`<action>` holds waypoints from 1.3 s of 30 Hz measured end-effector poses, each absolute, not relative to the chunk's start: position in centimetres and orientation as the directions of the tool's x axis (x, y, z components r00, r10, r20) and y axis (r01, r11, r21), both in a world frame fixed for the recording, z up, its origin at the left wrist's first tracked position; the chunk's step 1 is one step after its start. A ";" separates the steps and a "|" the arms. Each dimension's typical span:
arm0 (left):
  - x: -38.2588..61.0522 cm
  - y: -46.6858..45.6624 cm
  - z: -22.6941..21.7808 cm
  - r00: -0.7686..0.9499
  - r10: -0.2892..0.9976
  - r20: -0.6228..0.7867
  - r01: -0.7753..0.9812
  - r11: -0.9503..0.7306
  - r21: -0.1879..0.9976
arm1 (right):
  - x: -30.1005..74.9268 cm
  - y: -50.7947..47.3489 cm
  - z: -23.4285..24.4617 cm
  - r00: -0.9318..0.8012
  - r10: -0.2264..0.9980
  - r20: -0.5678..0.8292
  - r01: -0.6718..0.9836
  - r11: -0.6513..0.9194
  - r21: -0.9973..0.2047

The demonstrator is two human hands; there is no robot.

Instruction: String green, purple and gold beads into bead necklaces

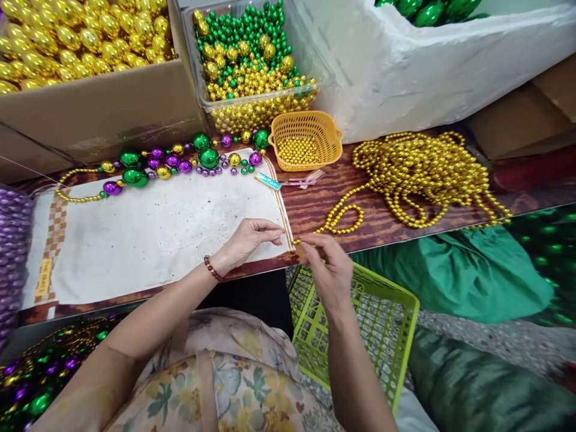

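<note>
My right hand (332, 269) pinches the end of a gold bead strand (346, 221) at the table's front edge, and a few beads show at its fingertips. That strand leads back to a large heap of gold bead chain (423, 174). Just to the left, my left hand (250, 241) holds thumb and fingers together over the corner of the white cloth (130, 240); whatever lies between them is too fine to make out. Thin clear thread (209, 240) curls on the cloth beside my left wrist. Along the cloth's back edge lies a necklace (172, 161) of green, purple and gold beads.
An orange basket (330, 157) holds small gold beads. Near it lie a blue-labelled tool (269, 181) and a pink-handled item (302, 181). Behind stand a cardboard box (103, 114), a clear bin (204, 90) and a foam box (405, 78). A green crate (407, 312) sits below the table.
</note>
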State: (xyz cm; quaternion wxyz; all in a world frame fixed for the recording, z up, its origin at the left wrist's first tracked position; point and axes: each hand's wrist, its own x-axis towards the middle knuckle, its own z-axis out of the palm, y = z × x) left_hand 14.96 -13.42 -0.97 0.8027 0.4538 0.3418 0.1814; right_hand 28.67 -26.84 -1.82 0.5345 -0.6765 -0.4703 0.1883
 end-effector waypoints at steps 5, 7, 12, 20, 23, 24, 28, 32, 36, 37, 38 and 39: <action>15.5 -13.1 -0.3 0.796 0.534 -0.286 0.042 0.422 0.905 | 31.3 -25.6 1.1 0.179 0.935 0.305 0.620 0.133 -0.773; 15.8 -13.0 -0.1 0.826 0.504 -0.252 0.035 0.400 0.916 | 31.9 -24.8 1.1 0.035 0.961 0.276 0.679 0.179 -0.712; 16.4 -12.7 0.1 0.834 0.511 -0.208 0.032 0.331 0.943 | 32.5 -24.5 -0.5 0.045 0.976 0.212 0.626 0.138 -0.767; 16.9 -12.8 -0.8 0.814 0.563 -0.143 0.003 0.242 0.970 | 30.8 -25.3 -0.9 0.304 0.917 -0.260 -0.405 -0.123 -0.906; 17.0 -13.4 -1.3 0.757 0.640 -0.130 -0.006 0.206 0.979 | 29.8 -24.7 -1.3 0.374 0.888 -0.267 -0.573 -0.005 -0.819; 17.1 -13.6 -1.4 0.739 0.662 -0.120 -0.010 0.188 0.982 | 29.5 -24.5 -1.6 0.396 0.882 -0.255 -0.576 0.022 -0.817; 17.2 -14.2 -1.6 0.709 0.705 -0.024 -0.026 0.060 0.998 | 29.1 -24.2 -2.8 0.476 0.873 -0.104 -0.359 0.085 -0.929; 17.6 -14.4 -1.7 0.692 0.722 -0.001 0.033 -0.030 0.999 | 29.5 -24.3 -3.3 0.466 0.868 0.174 0.217 0.079 -0.973; 18.4 -14.4 -1.7 0.623 0.780 -0.051 0.079 0.003 0.997 | 30.3 -24.3 -3.3 0.286 0.895 0.343 0.600 0.112 -0.792; 18.6 -14.3 -1.6 0.614 0.787 -0.051 0.088 -0.004 0.996 | 30.5 -24.3 -3.3 0.245 0.904 0.351 0.658 0.111 -0.745; 18.7 -14.2 -1.4 0.616 0.787 -0.044 0.098 -0.021 0.995 | 30.8 -24.3 -3.2 0.214 0.911 0.353 0.706 0.105 -0.700; 18.7 -14.2 -1.2 0.626 0.779 -0.034 0.108 -0.044 0.993 | 31.1 -24.3 -3.1 0.194 0.917 0.348 0.746 0.092 -0.659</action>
